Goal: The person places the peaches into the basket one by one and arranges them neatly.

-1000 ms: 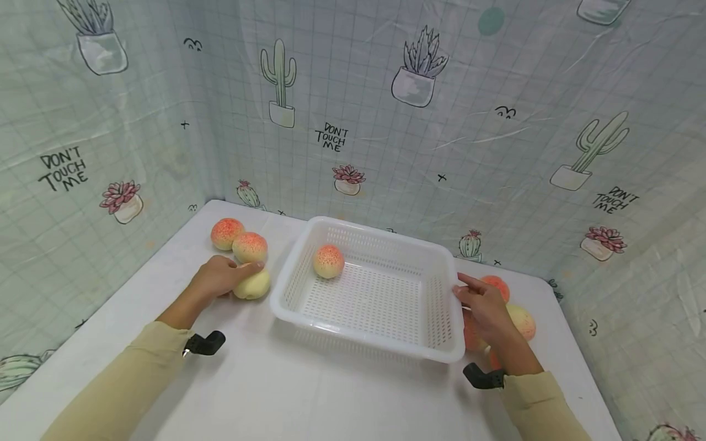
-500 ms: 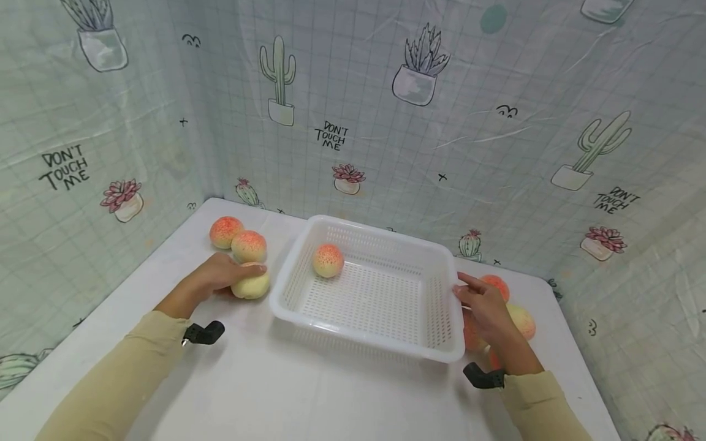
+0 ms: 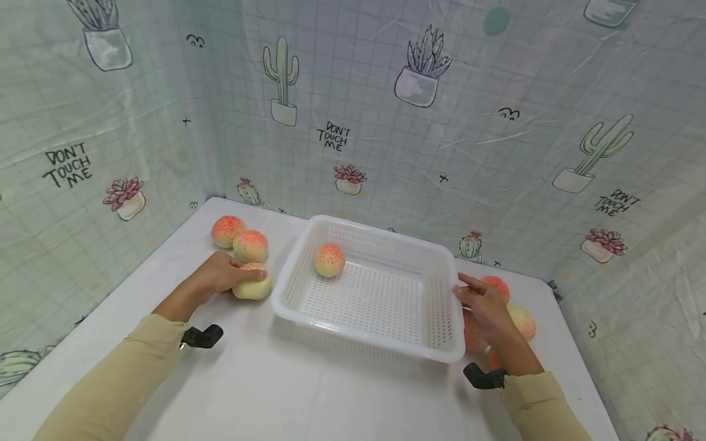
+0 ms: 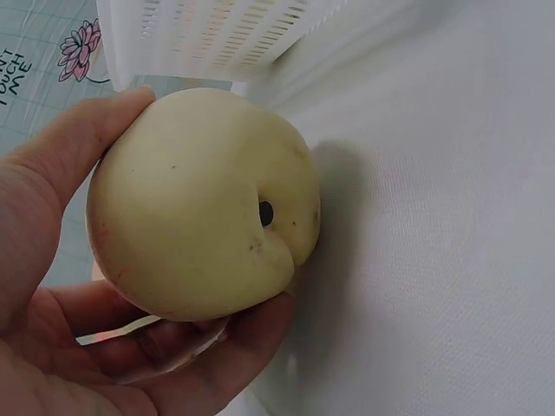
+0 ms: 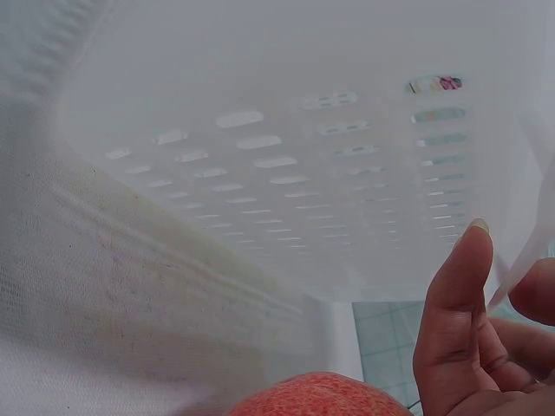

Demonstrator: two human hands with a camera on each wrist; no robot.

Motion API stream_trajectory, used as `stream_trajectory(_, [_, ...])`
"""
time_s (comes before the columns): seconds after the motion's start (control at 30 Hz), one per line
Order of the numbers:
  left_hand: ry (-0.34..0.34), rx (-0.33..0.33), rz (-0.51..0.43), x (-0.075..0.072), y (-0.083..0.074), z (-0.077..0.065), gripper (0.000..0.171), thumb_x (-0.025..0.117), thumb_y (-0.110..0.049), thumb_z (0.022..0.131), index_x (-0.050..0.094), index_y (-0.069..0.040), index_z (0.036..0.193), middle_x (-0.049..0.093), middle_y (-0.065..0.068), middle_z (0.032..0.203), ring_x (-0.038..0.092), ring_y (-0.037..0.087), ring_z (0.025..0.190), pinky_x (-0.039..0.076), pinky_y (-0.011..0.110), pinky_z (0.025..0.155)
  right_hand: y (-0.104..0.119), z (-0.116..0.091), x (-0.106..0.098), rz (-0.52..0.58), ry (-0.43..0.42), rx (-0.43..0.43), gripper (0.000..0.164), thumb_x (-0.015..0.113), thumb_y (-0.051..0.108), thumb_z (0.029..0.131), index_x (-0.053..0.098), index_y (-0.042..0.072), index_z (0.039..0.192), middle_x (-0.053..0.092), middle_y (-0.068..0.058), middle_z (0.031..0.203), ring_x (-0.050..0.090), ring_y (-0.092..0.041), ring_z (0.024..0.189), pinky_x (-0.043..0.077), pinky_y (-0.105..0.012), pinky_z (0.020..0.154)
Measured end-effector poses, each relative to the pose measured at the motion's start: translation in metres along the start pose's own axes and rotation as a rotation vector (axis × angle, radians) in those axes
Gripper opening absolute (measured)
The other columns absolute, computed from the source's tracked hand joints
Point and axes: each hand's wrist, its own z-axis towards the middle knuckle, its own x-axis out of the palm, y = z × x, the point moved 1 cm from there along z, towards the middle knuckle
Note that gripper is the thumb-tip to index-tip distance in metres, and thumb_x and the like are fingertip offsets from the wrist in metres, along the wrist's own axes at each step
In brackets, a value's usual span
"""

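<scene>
My left hand grips a pale yellow peach with a red blush, thumb on one side and fingers curled round the other. In the left wrist view, its dimpled stem end faces the camera. Just left of the white perforated basket, the peach is close to the table. At the basket's right side, my right hand pinches the rim between thumb and fingers. A single red-and-yellow peach lies inside the basket, toward its left end.
Two more peaches, one red-topped and one paler, sit behind my left hand. Several peaches lie around my right hand, partly hidden by it. A cactus-print cloth hangs behind the white table.
My left hand has shifted slightly with the peach, and more of its blushed top shows now. The right hand and the basket stay in place.
</scene>
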Motion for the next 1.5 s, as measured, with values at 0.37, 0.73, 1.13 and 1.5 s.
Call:
stream_trajectory(0.37, [-0.041,0.021,-0.025,-0.001,-0.003,-0.006,0.044,0.084,-0.051,0.083,0.066,-0.012,0.081,0.055,-0.005,0.077,0.054,0.017,0.080,0.047,0.028,0.068,0.000,-0.002,0.002,-0.002,-0.007,0.002,0.063,0.061,0.032,0.106,0.036,0.022,0.163,0.054,-0.008,0.141,0.067,-0.022,0.114,0.059,-0.037,0.102])
stream_trajectory(0.73, [-0.077,0.077,0.012,-0.007,-0.014,-0.015,0.047,0.085,-0.053,0.082,0.070,-0.009,0.088,0.051,-0.001,0.085,0.049,0.021,0.088,0.042,0.030,0.068,-0.002,-0.002,0.002,0.015,-0.005,-0.002,0.061,0.060,0.027,0.107,0.037,0.019,0.163,0.057,-0.007,0.134,0.067,-0.021,0.111,0.061,-0.034,0.097])
stream_trajectory(1.13, [-0.107,0.105,0.049,-0.015,-0.031,-0.022,0.058,0.086,-0.055,0.080,0.069,-0.003,0.100,0.059,0.012,0.102,0.052,0.029,0.102,0.048,0.038,0.081,-0.002,-0.002,0.002,0.015,0.000,-0.018,0.061,0.059,0.026,0.107,0.036,0.017,0.163,0.056,-0.009,0.136,0.066,-0.023,0.112,0.061,-0.035,0.098])
stream_trajectory(1.5, [-0.108,0.132,0.058,-0.020,-0.048,-0.031,0.090,0.084,-0.057,0.082,0.058,0.004,0.143,0.058,0.026,0.144,0.058,0.035,0.120,0.052,0.050,0.099,-0.002,-0.001,0.001,0.009,-0.003,-0.009,0.064,0.060,0.031,0.106,0.034,0.019,0.164,0.054,-0.008,0.139,0.066,-0.023,0.114,0.059,-0.038,0.102])
